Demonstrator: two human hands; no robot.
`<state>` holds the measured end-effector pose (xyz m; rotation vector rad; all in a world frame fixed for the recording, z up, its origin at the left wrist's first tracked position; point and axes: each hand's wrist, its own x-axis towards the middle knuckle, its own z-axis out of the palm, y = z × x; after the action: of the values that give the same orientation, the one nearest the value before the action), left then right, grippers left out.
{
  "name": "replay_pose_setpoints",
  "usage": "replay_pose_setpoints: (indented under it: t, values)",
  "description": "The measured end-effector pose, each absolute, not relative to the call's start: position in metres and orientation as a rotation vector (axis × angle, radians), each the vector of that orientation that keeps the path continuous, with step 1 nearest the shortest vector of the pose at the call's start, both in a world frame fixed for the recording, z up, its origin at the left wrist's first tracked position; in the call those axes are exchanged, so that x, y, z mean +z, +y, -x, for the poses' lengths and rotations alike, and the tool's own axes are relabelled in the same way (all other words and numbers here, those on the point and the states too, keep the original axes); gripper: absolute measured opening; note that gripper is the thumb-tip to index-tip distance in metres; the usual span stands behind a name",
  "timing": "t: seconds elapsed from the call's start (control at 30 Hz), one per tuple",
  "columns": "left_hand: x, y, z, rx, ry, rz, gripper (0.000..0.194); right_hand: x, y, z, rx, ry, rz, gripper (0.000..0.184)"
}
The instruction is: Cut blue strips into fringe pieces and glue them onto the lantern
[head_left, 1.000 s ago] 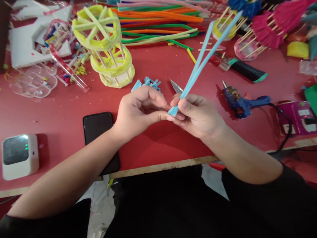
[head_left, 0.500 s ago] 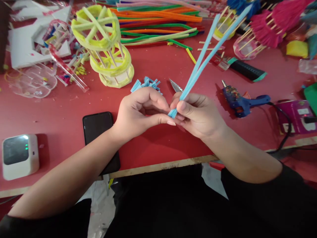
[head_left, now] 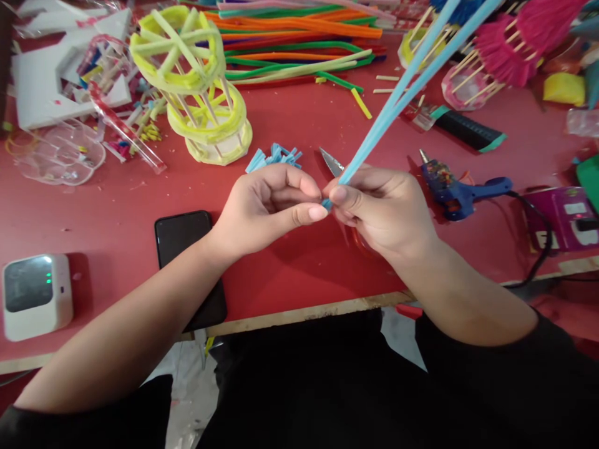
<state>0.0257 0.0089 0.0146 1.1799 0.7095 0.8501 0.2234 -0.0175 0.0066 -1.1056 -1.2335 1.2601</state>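
Light blue pipe cleaners (head_left: 374,134) slant up and to the right from between my hands, their far ends spreading apart. My right hand (head_left: 381,209) is closed round them near the lower end. With thumb and fingertips, my left hand (head_left: 269,212) pinches that same lower end; only a small blue bit shows between the two hands. Behind my left hand lies a small heap of cut blue pieces (head_left: 276,157). A pair of scissors (head_left: 331,162) rests on the table under my right hand, which hides its middle part.
A yellow pipe-cleaner frame (head_left: 210,118) stands at the back left, near bundled coloured pipe cleaners (head_left: 299,53). A phone (head_left: 187,240) lies by my left forearm. To the right are a blue glue gun (head_left: 456,190), a cutter knife (head_left: 468,130) and a pink fringed lantern (head_left: 503,53).
The pipe cleaners have shifted upward and right, and less of their lower end shows. My left thumb has closed onto that end. The scissors' handle now shows below my right hand.
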Motion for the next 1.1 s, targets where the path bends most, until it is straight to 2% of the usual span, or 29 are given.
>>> replay_pose_setpoints:
  t: [0.17, 0.33, 0.43, 0.53, 0.6, 0.87, 1.1]
  values:
    - [0.012, 0.011, -0.027, 0.77, 0.821, -1.163, 0.049, 0.005, -0.019, -0.219, 1.142, -1.371, 1.198, 0.025]
    - [0.009, 0.013, -0.029, 0.746, 0.818, -1.107, 0.054, 0.003, -0.019, -0.216, 1.118, -1.485, 1.235, 0.03]
    - [0.009, 0.017, -0.028, 0.752, 0.789, -0.982, 0.053, 0.001, -0.019, -0.219, 0.962, -1.558, 1.218, 0.029]
    - [0.008, 0.02, -0.026, 0.738, 0.829, -0.849, 0.049, -0.002, -0.018, -0.224, 0.719, -1.714, 1.104, 0.051]
    - [0.008, 0.021, -0.025, 0.72, 0.822, -0.786, 0.046, -0.003, -0.018, -0.228, 0.589, -1.858, 1.041, 0.058]
    - [0.004, 0.018, -0.027, 0.692, 0.658, -0.806, 0.044, 0.002, -0.016, -0.231, 0.257, -2.144, 0.997, 0.047]
    - [0.003, 0.018, -0.027, 0.678, 0.714, -0.785, 0.043, 0.004, -0.015, -0.233, 0.317, -2.166, 1.072, 0.032]
